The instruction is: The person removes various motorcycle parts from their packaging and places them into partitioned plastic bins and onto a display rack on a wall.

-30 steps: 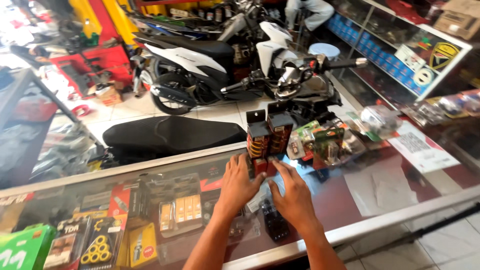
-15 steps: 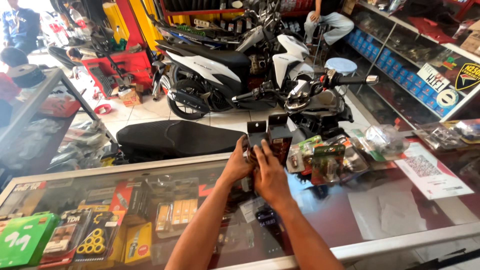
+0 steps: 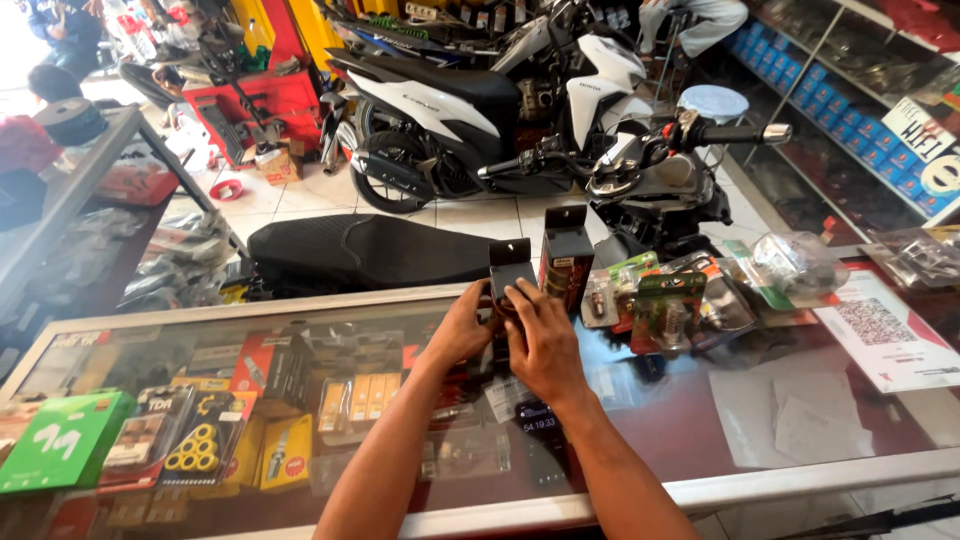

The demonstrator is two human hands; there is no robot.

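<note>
Both hands meet near the counter's far edge, about midway along it. Left hand (image 3: 462, 330) and right hand (image 3: 540, 345) are together, clamped from either side on a small dark carded package (image 3: 511, 268) held upright, its card top showing above the fingers. Just right of it stands a second dark package (image 3: 567, 252), upright on the glass counter (image 3: 800, 420). Further right along the far edge lie several blister-packed parts (image 3: 665, 295) and a clear bag (image 3: 795, 262); a white printed sheet (image 3: 885, 340) sits near the right end. Beyond the far edge: a black scooter seat (image 3: 365, 250) on the floor, a white scooter (image 3: 470, 100) behind.
</note>
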